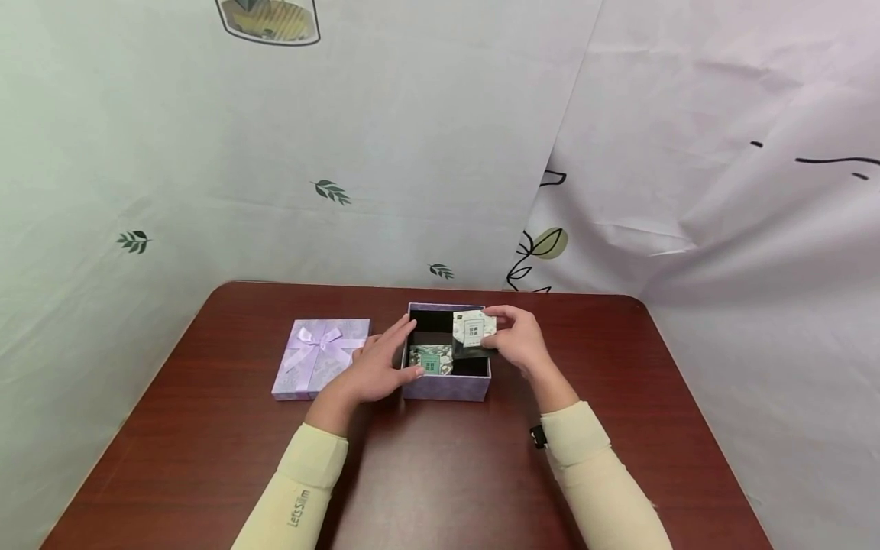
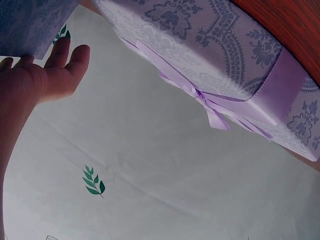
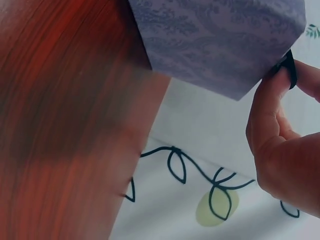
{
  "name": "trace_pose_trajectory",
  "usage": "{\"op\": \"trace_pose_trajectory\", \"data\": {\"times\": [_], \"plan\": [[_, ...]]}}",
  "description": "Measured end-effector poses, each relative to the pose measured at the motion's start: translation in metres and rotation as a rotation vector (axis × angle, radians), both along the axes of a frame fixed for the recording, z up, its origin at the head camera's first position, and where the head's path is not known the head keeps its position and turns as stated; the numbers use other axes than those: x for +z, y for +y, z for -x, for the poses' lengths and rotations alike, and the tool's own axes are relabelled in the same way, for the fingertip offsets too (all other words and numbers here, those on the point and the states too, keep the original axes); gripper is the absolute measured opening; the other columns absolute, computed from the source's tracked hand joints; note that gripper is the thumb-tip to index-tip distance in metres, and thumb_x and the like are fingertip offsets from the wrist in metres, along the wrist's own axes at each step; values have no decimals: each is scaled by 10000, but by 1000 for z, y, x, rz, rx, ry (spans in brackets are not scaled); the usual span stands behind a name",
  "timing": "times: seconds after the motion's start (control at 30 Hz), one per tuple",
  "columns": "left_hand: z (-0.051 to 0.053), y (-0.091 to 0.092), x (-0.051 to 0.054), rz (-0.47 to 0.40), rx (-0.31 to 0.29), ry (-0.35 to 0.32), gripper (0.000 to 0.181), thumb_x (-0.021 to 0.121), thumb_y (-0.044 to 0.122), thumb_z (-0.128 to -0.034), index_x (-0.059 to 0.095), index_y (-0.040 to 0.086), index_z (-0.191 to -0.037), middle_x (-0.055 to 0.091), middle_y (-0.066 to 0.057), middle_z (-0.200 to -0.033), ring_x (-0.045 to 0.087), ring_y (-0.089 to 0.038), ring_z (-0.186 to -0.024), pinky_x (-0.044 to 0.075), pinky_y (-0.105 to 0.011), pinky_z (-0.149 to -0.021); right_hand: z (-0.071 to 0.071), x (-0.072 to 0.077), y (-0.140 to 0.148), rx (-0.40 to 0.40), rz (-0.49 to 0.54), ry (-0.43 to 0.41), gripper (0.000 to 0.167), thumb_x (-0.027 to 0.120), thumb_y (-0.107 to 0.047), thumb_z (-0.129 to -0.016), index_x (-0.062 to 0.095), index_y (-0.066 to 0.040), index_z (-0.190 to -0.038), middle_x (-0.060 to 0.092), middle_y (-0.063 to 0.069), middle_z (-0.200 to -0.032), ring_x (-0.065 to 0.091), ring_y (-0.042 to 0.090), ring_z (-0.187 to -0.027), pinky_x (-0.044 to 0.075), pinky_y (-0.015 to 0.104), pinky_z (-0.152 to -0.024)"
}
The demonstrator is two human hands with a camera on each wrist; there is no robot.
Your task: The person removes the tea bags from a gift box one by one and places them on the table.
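A lavender patterned gift box (image 1: 447, 389) with a dark inside stands uncovered on the table. My right hand (image 1: 520, 342) pinches a small flat floral packet (image 1: 474, 328) with a pale label and dark sides, held over the box's right part. In the right wrist view, thumb and fingers of the right hand (image 3: 280, 130) hold its dark edge (image 3: 287, 70) by the box's rim. Inside, at the left, lies a similar packet (image 1: 431, 362) with a green label. My left hand (image 1: 374, 372), fingers fairly straight, rests against the box's left side.
Left of the gift box lies a lavender patterned lid (image 1: 289, 374) with a ribbon bow (image 1: 319, 338), close to the left hand. The reddish-brown wooden table (image 1: 426, 473) backs onto a white wall covering (image 1: 412, 153) with leaf prints.
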State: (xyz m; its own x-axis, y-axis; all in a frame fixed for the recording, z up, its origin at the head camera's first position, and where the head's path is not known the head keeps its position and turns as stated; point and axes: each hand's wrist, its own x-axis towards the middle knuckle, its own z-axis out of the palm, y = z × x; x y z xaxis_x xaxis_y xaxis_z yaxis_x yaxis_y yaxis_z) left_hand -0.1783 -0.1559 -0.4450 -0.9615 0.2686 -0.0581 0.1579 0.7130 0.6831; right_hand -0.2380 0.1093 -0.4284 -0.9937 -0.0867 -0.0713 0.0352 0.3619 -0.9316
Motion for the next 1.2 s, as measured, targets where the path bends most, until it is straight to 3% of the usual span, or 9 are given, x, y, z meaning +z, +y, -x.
{"op": "trace_pose_trajectory", "data": {"times": [0.27, 0.57, 0.87, 1.2], "plan": [[0, -1, 0, -13, 5, -8, 837, 733, 321, -919, 266, 191, -1602, 125, 27, -1664, 230, -423, -1409, 157, -726, -999, 4, -5, 14, 2, 27, -28, 520, 738, 110, -754, 676, -46, -1246, 620, 150, -1135, 591, 258, -923, 527, 307, -689], [1, -2, -2, -9, -3, -13, 852, 735, 345, -914, 260, 189, -1603, 111, 52, -1664, 228, -415, -1414, 147, -731, -1002, 9, -11, 35, -1, 78, -36, 517, 697, 121, -769, 652, -6, -1269, 623, 181, -1136, 583, 256, -956, 512, 288, -671], [1, -3, -4, -15, -11, -5, 846, 729, 366, -916, 266, 187, -1601, 119, 37, -1664, 239, -419, -1406, 159, -723, -994, 13, -19, 52, -26, 115, -124, 500, 682, 118, -829, 636, -38, -1302, 616, 166, -1196, 588, 243, -966, 529, 367, -724], [1, -2, -2, -11, -14, -18, 827, 720, 362, -924, 275, 189, -1599, 110, 42, -1665, 222, -415, -1417, 133, -736, -1011, 14, -23, 63, -56, 131, -170, 506, 660, 117, -853, 606, -19, -1337, 608, 191, -1243, 574, 260, -1012, 511, 270, -686]]}}
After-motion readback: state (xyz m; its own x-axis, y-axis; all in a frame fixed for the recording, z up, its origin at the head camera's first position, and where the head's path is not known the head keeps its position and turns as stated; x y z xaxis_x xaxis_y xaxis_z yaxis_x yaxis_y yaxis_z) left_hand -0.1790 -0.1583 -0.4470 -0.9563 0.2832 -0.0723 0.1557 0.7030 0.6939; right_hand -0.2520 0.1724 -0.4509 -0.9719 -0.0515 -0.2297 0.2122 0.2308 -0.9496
